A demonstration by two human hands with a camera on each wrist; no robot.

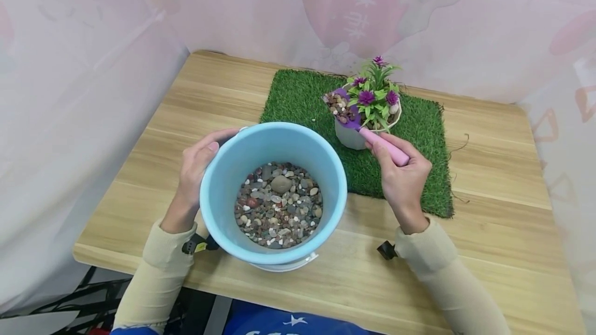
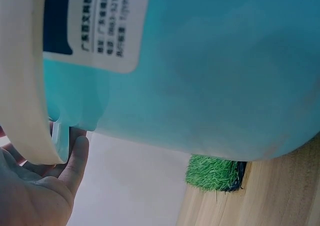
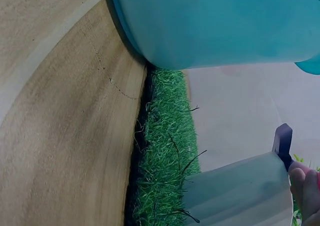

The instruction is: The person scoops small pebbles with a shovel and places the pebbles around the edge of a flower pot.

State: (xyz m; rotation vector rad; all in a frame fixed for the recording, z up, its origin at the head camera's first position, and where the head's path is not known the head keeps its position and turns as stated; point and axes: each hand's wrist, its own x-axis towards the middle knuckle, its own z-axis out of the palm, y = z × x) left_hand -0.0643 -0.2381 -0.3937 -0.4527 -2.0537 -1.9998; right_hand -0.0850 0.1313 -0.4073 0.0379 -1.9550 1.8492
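A light blue bucket stands on the table with mixed pebbles covering its bottom. My left hand holds the bucket's rim at its left side; in the left wrist view the fingers curl at the rim beside the white handle. The right hand grips the pink handle of a small trowel. Its purple blade carries pebbles at the left edge of a white flower pot. Purple flowers with green leaves grow from that pot, and a few stones show inside its rim.
The pot stands on a green artificial grass mat at the back of the wooden table. Pale printed cloth hangs behind and at both sides. The table's front edge lies near the person's body.
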